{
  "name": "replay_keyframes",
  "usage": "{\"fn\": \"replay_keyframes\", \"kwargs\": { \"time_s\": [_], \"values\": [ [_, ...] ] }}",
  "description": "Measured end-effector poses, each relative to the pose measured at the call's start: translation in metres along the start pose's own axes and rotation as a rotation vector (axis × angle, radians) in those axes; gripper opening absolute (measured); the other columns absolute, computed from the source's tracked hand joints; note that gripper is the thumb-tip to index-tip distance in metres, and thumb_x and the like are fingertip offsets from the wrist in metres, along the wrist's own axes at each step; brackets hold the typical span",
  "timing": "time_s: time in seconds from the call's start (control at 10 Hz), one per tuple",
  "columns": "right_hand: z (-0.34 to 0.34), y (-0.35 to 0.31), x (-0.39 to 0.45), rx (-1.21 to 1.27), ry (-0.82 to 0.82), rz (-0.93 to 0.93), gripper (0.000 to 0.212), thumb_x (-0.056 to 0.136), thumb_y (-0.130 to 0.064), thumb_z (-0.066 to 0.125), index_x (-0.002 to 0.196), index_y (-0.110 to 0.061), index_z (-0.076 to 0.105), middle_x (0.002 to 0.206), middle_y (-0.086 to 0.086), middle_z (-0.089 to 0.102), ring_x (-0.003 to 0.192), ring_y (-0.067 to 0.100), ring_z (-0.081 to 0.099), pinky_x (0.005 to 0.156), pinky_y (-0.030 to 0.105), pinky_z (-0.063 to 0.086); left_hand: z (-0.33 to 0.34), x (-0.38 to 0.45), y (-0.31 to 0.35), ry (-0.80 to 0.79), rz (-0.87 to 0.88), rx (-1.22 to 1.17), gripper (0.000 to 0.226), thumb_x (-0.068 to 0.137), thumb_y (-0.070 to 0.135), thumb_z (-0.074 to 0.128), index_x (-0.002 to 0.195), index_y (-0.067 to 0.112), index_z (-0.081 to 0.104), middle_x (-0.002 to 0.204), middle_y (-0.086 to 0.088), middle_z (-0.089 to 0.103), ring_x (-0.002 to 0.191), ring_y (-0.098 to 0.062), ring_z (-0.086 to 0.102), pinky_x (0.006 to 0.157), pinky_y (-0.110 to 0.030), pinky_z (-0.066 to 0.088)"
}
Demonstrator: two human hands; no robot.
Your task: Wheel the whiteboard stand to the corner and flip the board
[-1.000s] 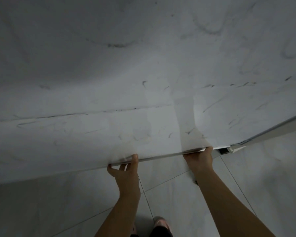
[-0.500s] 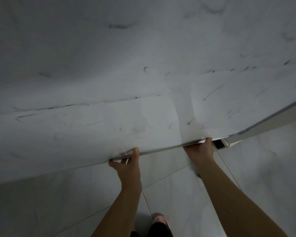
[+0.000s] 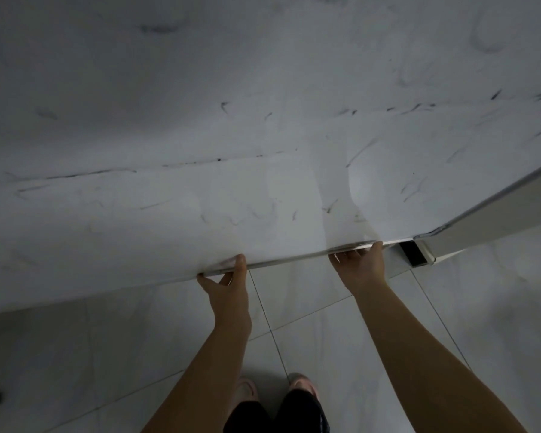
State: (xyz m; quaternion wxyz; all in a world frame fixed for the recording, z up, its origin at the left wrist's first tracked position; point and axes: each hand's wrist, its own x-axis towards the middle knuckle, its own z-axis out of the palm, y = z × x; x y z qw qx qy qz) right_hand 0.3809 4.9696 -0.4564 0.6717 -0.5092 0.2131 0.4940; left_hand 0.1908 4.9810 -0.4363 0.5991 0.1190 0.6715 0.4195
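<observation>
Head view: I see both hands, left (image 3: 227, 285) and right (image 3: 359, 267), gripping the board (image 3: 263, 135) rim at 12 o'clock, its long axis crosswise.

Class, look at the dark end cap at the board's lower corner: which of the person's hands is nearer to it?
Right. The right hand grips the whiteboard edge just beside the dark end cap; the left hand grips the same edge farther along, away from it.

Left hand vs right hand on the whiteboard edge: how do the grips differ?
The left hand sits farther from the board's corner; the right hand grips right beside the corner bracket. The left thumb lies on the board face with the fingers under; the right hand's back faces the camera. Both clamp the whiteboard at its near edge.
</observation>
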Motion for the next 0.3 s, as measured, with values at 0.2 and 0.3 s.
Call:
{"fn": "replay_keyframes", "kwargs": {
  "time_s": [0.2, 0.3],
  "values": [
    [-0.005, 0.002, -0.03, -0.224, 0.03, 0.014, 0.048, 0.092, -0.035, 0.032, 0.132, -0.008, 0.029, 0.138, 0.015, 0.042, 0.124, 0.031, 0.043, 0.103, 0.044, 0.034, -0.008, -0.021, 0.021, -0.004, -0.068, -0.049, 0.077, 0.082, 0.027, 0.059, 0.141, 0.017, 0.01, 0.13, -0.012, 0.049, 0.122, -0.024, 0.046, 0.103, -0.032, 0.037],
    [-0.005, 0.006, -0.061, -0.288, 0.024, 0.026, 0.048, 0.092, -0.03, 0.034, 0.133, -0.006, 0.027, 0.14, 0.017, 0.039, 0.125, 0.034, 0.041, 0.104, 0.046, 0.034, -0.01, -0.047, 0.039, 0.01, -0.071, -0.037, 0.065, 0.086, 0.023, 0.055, 0.139, 0.013, 0.018, 0.137, -0.017, 0.043, 0.124, -0.027, 0.045, 0.107, -0.039, 0.037]
  ]
}}
